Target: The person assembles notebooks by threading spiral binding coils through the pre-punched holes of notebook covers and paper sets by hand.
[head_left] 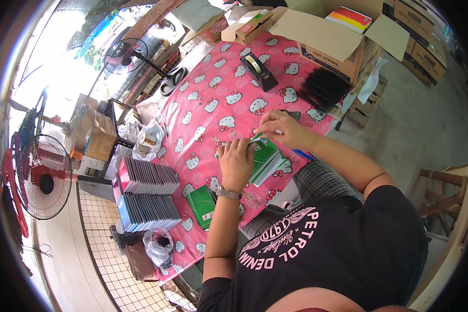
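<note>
A stack of green-covered notebooks (268, 162), white page edges showing, lies on the table just in front of me. My left hand (236, 162), a watch on its wrist, has its fingers curled over the left top corner of the uppermost notebook. At the far top edge of that stack, the fingers of my right hand (283, 129) are pinched together. Whatever they hold is too small to make out. Beside my left wrist lies another green notebook (200, 205), flat on the pink patterned tablecloth (190, 135).
Rows of spiral notebooks, one pink (148, 176) and one blue (150, 211), stand at the left. Farther off are a black tape dispenser (259, 73), a bundle of black spiral bindings (323, 89) and an open cardboard box (327, 60). A fan (44, 177) stands far left.
</note>
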A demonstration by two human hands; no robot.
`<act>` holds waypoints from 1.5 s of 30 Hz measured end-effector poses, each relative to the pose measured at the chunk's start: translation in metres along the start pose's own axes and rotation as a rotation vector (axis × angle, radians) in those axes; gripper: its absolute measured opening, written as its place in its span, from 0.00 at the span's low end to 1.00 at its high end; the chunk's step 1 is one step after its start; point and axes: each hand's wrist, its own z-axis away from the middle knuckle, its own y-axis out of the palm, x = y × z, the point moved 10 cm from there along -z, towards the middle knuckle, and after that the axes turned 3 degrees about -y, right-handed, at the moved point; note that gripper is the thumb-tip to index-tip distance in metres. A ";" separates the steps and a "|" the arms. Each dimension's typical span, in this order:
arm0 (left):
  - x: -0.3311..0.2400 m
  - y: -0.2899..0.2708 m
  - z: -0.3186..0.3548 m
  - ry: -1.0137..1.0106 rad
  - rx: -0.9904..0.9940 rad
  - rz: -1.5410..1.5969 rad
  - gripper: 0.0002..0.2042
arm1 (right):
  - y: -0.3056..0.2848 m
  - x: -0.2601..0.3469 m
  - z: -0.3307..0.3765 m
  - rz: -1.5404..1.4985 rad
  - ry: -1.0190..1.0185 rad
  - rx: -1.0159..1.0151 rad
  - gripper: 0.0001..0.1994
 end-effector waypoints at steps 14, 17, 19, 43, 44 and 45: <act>-0.015 0.000 -0.006 0.012 -0.044 0.029 0.11 | 0.005 0.005 0.007 0.070 0.121 0.104 0.14; -0.028 0.005 -0.005 0.047 -0.040 0.045 0.13 | 0.006 0.013 0.006 0.176 0.130 0.073 0.19; -0.031 0.008 -0.002 0.035 0.004 0.038 0.12 | 0.009 0.001 0.007 0.062 0.328 0.165 0.19; 0.011 0.010 0.026 -0.171 0.055 0.017 0.15 | 0.045 -0.187 0.076 0.746 0.701 0.458 0.42; 0.008 0.012 0.023 -0.149 0.046 0.023 0.15 | 0.039 -0.191 0.085 0.752 0.688 0.475 0.39; 0.003 0.015 0.014 -0.119 0.033 0.032 0.15 | 0.030 -0.201 0.091 0.764 0.679 0.484 0.37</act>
